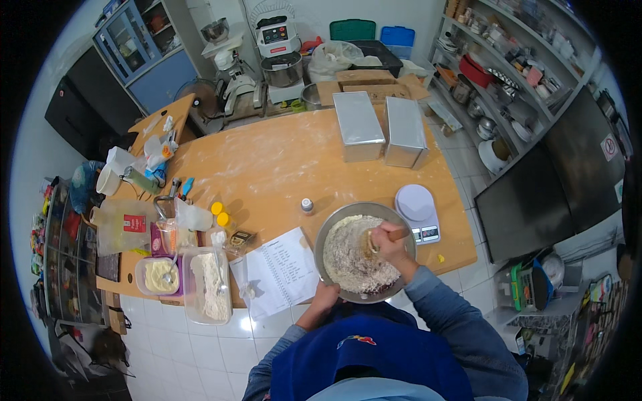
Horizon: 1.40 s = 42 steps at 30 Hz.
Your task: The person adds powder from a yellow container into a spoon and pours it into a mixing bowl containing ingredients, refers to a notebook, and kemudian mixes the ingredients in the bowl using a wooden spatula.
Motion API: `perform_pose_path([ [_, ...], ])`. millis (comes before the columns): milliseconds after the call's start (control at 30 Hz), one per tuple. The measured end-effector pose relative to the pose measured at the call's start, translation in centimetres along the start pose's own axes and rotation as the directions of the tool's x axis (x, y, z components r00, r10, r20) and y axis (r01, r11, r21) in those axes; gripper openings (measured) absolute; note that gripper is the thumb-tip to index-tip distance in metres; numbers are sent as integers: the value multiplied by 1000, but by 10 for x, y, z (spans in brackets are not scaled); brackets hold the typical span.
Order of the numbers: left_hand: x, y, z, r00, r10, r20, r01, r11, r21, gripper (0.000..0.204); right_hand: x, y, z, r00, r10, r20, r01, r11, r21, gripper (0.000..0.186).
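A wide metal mixing bowl (374, 209) sits at the table's near edge, close against my body. Inside it lies a pale, floury mixture (342, 257) with a darker reddish patch along the near side. My right hand (389, 246) is closed round the wooden handle of a whisk (400, 234), whose blurred head dips into the mixture. At the bowl's near left rim, my left hand (326, 296) grips the edge, its fingers partly hidden. Left of the bowl lies an open spiral notebook (281, 271) with handwriting. A small white-capped bottle (307, 206) stands just beyond.
A white kitchen scale (418, 208) stands right of the bowl. Two metal loaf tins (359, 127) are at the far right. Leftward are a clear tub of flour (207, 284), a tub of creamy yellow stuff (160, 276) and yellow-capped jars (221, 214). Mixers (277, 47) stand behind the table.
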<state>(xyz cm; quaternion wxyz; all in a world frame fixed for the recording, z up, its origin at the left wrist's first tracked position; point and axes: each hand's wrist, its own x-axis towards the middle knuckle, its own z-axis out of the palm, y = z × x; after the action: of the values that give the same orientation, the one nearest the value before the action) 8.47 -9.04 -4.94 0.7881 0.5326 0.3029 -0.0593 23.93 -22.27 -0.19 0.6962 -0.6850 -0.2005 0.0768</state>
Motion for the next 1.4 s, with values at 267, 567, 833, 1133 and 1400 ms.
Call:
perform_pose_path([
  [267, -2, -1, 0, 1000, -9, -16, 9, 1000, -4, 46, -24, -16, 1, 951, 216, 223, -274, 921, 278, 29],
  [567, -1, 2, 4, 1000, 10, 17, -10, 1000, 9, 46, -5, -1, 17, 999, -19, 39, 12, 985, 173, 28],
  [833, -1, 0, -1, 998, -61, -15, 62, 998, 10, 47, -10, -30, -9, 931, 349, 111, -365, 867, 338, 30],
  [1133, 2, -4, -1, 1000, 1, 13, -1, 999, -44, 50, -15, -14, 24, 994, -52, 98, 44, 996, 80, 26],
  [1400, 10, -18, -9, 998, -53, 45, 54, 998, -29, 51, -4, -12, -18, 971, 213, 112, -223, 971, 86, 28],
])
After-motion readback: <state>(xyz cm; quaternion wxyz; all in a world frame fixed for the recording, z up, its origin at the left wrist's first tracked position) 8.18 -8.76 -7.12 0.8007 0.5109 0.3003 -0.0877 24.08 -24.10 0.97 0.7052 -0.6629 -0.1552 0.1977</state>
